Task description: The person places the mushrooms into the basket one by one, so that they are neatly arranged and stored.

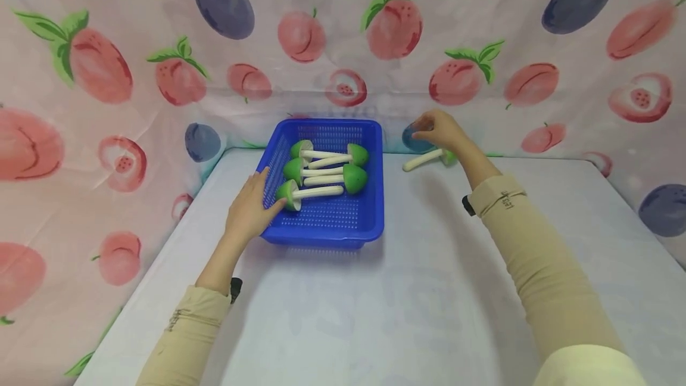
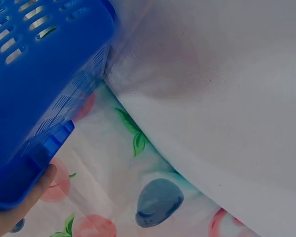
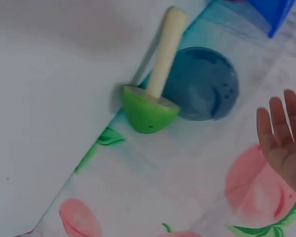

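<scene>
A blue plastic basket (image 1: 321,234) stands on the table with several toy mushrooms (image 1: 318,192) lying in it, each with a green cap and a pale stem. My left hand (image 1: 249,207) grips the basket's left rim, its thumb over the inner side. In the left wrist view one finger (image 2: 42,185) lies along the rim of the basket (image 2: 44,89). One more toy mushroom (image 1: 423,159) lies at the table's back edge, right of the basket. Just above it hovers my right hand (image 1: 442,130), holding nothing. The right wrist view shows its fingers extended, apart from that mushroom (image 3: 150,116).
Behind the white table (image 1: 407,290) hangs a cloth (image 1: 343,34) printed with peaches and dark blue fruit. It meets the table at the back and along the left side. The basket stands near the back edge.
</scene>
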The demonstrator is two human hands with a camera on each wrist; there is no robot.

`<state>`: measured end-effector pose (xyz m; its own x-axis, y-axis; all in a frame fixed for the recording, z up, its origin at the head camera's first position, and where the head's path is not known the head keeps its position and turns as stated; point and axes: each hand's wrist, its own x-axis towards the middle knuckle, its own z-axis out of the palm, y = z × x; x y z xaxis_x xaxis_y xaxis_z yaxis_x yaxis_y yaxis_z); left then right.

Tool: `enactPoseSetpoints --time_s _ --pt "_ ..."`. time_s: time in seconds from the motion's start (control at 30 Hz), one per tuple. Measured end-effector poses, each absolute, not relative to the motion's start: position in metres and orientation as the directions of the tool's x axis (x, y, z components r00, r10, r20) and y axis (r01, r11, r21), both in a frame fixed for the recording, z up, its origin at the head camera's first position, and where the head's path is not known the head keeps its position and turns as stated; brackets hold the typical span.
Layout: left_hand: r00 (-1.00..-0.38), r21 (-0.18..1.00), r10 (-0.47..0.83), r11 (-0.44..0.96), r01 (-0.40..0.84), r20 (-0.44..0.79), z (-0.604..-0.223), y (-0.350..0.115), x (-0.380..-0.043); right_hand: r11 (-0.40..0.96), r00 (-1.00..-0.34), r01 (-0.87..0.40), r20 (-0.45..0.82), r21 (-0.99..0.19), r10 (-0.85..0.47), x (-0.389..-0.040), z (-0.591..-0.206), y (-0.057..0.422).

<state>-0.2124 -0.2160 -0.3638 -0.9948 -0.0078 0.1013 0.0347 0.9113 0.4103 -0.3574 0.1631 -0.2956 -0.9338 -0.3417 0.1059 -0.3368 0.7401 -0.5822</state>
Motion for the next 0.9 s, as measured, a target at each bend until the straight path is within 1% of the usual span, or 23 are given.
enactPoseSetpoints --time_s 0.17,0.3,0.37,0.57,0.9 --pt "-0.995 0.406 -0.010 0.913 0.033 0.103 -0.362 -0.219 -0.210 0.811 -0.953 -0.294 0.089 -0.507 -0.290 -0.360 -0.315 0.171" --pt "-0.993 0.410 -0.001 0.911 0.047 0.115 -0.362 -0.217 -0.212 0.838 -0.954 -0.301 0.124 -0.455 -0.275 -0.364 -0.326 0.181" --pt "-0.993 0.410 0.001 0.911 0.050 0.119 -0.363 -0.216 -0.212 0.845 -0.959 -0.284 0.121 -0.453 -0.257 -0.366 -0.332 0.186" --pt "-0.993 0.407 -0.007 0.912 0.044 0.121 -0.366 -0.212 -0.211 0.864 -0.980 -0.190 0.043 -0.466 -0.193 -0.369 -0.345 0.196" --pt "-0.993 0.397 -0.023 0.917 0.027 0.119 -0.362 -0.211 -0.210 0.867 -0.988 -0.135 -0.004 -0.479 -0.157 -0.380 -0.370 0.203"
